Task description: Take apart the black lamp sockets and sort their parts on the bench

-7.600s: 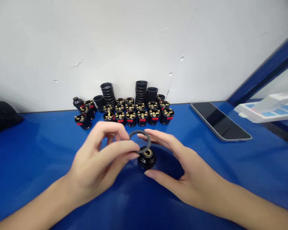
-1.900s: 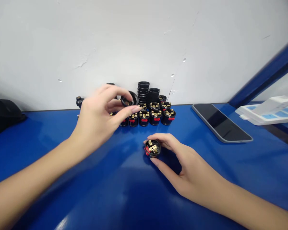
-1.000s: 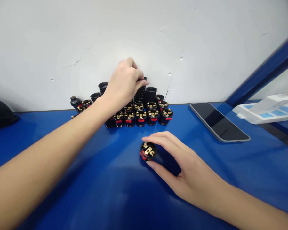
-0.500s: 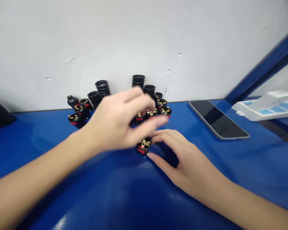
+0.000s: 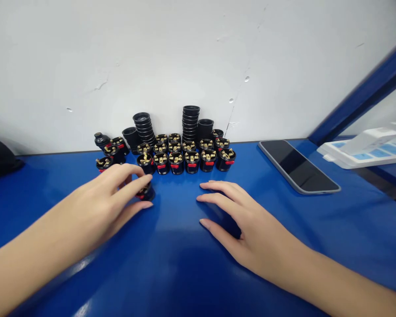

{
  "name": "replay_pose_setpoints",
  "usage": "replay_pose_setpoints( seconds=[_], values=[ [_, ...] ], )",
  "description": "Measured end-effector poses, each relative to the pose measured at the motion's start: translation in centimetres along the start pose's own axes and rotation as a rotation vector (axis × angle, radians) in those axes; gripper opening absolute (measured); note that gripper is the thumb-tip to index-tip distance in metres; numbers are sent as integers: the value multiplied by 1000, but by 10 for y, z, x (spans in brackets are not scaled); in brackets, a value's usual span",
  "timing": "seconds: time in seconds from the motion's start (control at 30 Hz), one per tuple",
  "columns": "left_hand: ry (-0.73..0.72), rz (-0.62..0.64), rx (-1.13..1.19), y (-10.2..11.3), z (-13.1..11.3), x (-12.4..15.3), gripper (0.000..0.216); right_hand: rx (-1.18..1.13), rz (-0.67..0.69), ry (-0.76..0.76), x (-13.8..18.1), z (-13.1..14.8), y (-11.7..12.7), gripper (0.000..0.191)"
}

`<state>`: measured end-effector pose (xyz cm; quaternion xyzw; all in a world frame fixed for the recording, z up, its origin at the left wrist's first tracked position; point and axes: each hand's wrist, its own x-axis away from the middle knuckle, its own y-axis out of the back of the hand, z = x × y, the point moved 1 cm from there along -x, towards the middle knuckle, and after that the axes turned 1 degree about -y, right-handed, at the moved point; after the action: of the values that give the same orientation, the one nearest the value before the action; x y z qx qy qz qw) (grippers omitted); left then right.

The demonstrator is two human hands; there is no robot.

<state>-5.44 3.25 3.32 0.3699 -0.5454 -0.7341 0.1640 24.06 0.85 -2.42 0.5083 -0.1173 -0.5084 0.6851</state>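
My left hand (image 5: 115,196) is closed around a small round black electrical fitting (image 5: 148,193) with a bit of red on it. Its fingers and thumb hide much of the piece, which is low over the blue table. To the right, my right hand (image 5: 232,211) rests with fingers apart and nothing between them. Just beyond the hands stand rows of similar black fittings (image 5: 176,164), with brass terminals on top and red tabs on their fronts. A smaller cluster of fittings (image 5: 104,163) sits left of the rows, partly behind my left hand.
Behind the rows rise two stacks of black ribbed sleeves, a left stack (image 5: 143,125) and a right stack (image 5: 190,121), against the white wall (image 5: 171,53). A phone (image 5: 298,167) lies at right, near a white power strip (image 5: 366,152). A black object (image 5: 1,158) is at far left.
My left hand has moved left and down from above my right hand and now holds a fitting. The fitting beside my right fingers is gone from there; that hand stays almost in place.
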Motion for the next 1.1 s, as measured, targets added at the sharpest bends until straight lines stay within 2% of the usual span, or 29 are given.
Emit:
replay_pose_setpoints(
  seconds=[0.1, 0.27, 0.37, 0.5, 0.67, 0.77, 0.83, 0.9, 1.0, 1.1],
  values=[
    [20, 82, -36, 2, 21, 3, 44, -3, 5, -3, 0, 0, 1, 28],
    [14, -27, -55, -16, 59, -2, 33, 3, 13, 3, 0, 0, 1, 27],
    [26, 4, -123, -23, 72, -11, 33, 11, 12, 5, -1, 1, 1, 27],
    [76, 78, -249, -20, 76, -23, 34, 18, 17, 8, -1, 1, 1, 26],
    [137, 95, -276, -17, 72, -32, 36, 17, 20, 9, -1, 0, 2, 26],
    [214, 42, -193, -9, 71, -35, 38, 15, 19, 11, -1, 0, 2, 25],
    [323, -37, -156, -2, 74, -34, 40, 13, 23, 11, -1, 0, 2, 25],
    [428, -73, -216, 3, 79, -30, 44, 13, 25, 9, 0, 0, 1, 26],
    [472, 16, -319, 3, 90, -22, 45, 16, 20, 9, -1, 0, 1, 28],
    [457, 86, -315, -2, 99, -16, 43, 18, 26, 7, -1, 0, 1, 28]
  ],
)
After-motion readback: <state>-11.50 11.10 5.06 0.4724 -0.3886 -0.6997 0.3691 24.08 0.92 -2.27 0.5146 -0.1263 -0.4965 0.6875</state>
